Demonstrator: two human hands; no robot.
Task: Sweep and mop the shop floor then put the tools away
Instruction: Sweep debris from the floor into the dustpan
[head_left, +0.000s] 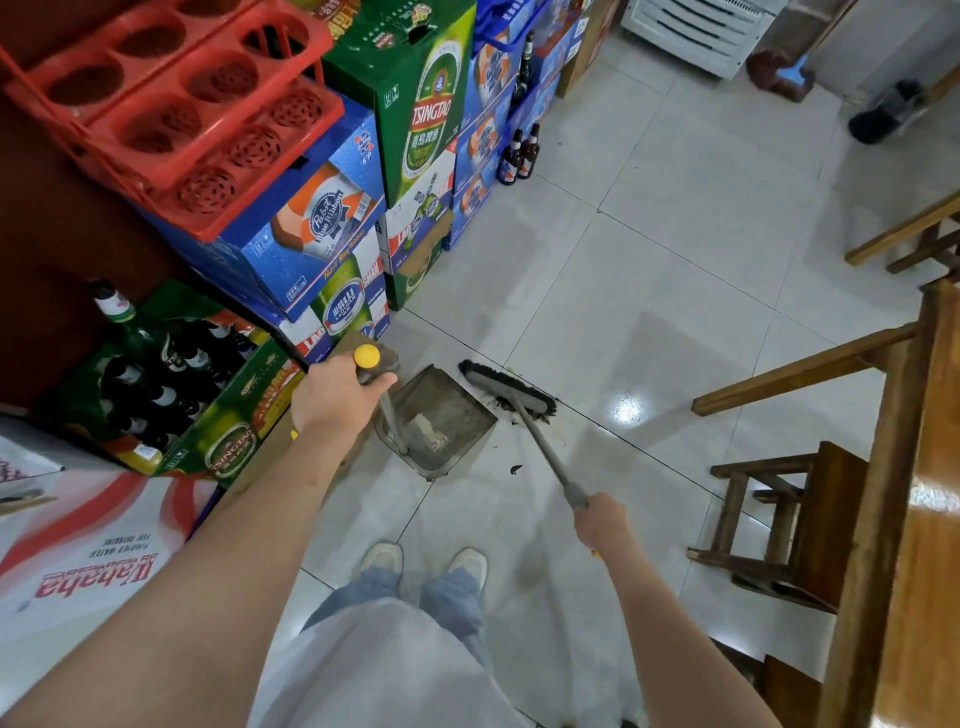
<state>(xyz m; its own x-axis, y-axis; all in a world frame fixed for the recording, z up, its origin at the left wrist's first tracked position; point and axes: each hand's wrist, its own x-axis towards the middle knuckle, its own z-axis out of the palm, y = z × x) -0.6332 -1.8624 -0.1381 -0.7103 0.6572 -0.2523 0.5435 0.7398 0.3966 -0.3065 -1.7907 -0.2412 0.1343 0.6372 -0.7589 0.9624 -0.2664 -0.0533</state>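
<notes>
My left hand (335, 397) grips the yellow-capped grey handle of a metal dustpan (441, 423) that stands on the white tiled floor (649, 270) with grey dust and scraps inside. My right hand (602, 519) holds the grey handle of a broom (506, 387). Its black brush head lies on the floor just right of the dustpan's open mouth, with a small heap of dark debris under it. A few dark specks (516, 469) lie on the tile between the dustpan and my right hand.
Stacked beer cartons (332, 228) and a red crate (171, 104) line the left side, with bottles (519, 156) on the floor beyond. Wooden stools (779, 525) and a wooden table (924, 467) stand at the right. My feet (423, 564) are just behind the dustpan.
</notes>
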